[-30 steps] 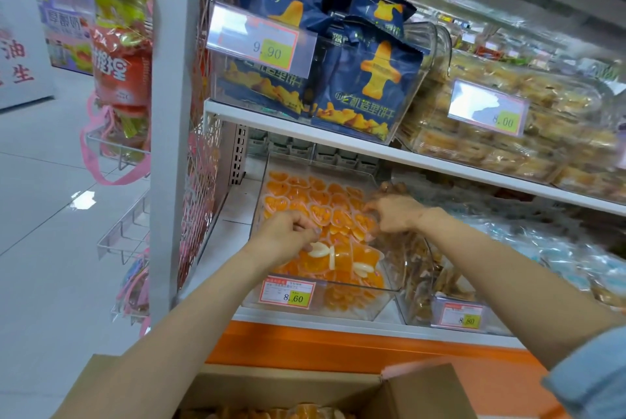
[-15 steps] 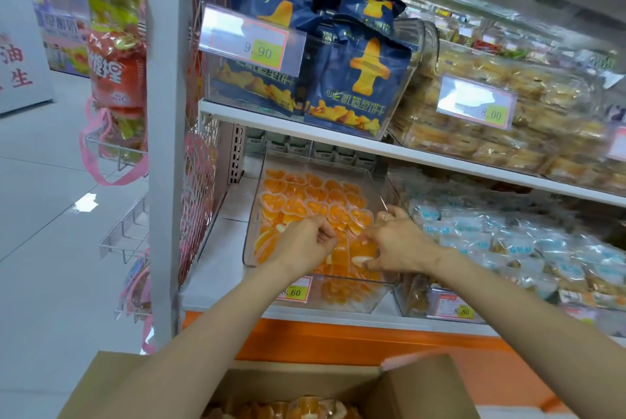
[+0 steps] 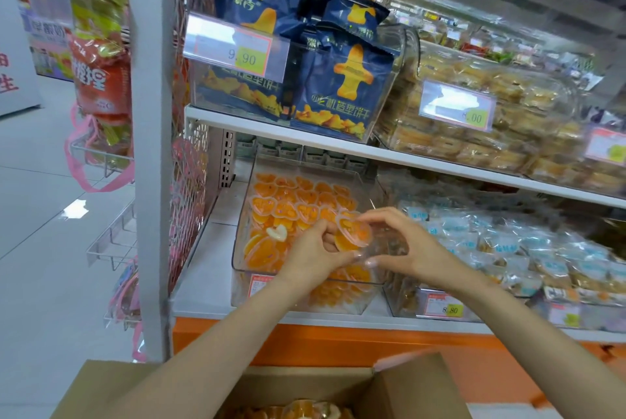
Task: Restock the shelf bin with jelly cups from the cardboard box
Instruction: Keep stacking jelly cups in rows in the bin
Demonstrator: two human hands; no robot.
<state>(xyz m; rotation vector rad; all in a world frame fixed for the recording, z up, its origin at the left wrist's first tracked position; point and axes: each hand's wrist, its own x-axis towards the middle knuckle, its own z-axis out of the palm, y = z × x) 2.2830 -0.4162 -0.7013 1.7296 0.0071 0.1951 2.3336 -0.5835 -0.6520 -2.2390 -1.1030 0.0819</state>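
Observation:
A clear plastic shelf bin [image 3: 241, 235] on the lower shelf holds many orange heart-shaped jelly cups [image 3: 291, 202]. Both hands are over the bin's front right part. My left hand [image 3: 313, 254] and my right hand [image 3: 410, 247] together pinch a small stack of orange jelly cups [image 3: 352, 232] just above the pile. One white heart-shaped cup [image 3: 277, 232] lies among the orange ones. The cardboard box [image 3: 403, 388] is open at the bottom of the view, with a few jelly cups [image 3: 301, 410] showing inside.
The upper shelf [image 3: 338, 144] hangs low over the bin and carries a bin of blue snack bags [image 3: 338, 86] and wrapped cakes [image 3: 474, 127]. Blue-and-white wrapped sweets [image 3: 508, 242] fill the bin to the right. A grey upright post [image 3: 150, 147] stands left, with aisle floor beyond.
Both hands have drawn together toward the bin's front right and now hold a stack of orange cups lifted slightly above the pile. The camera view has shifted a little.

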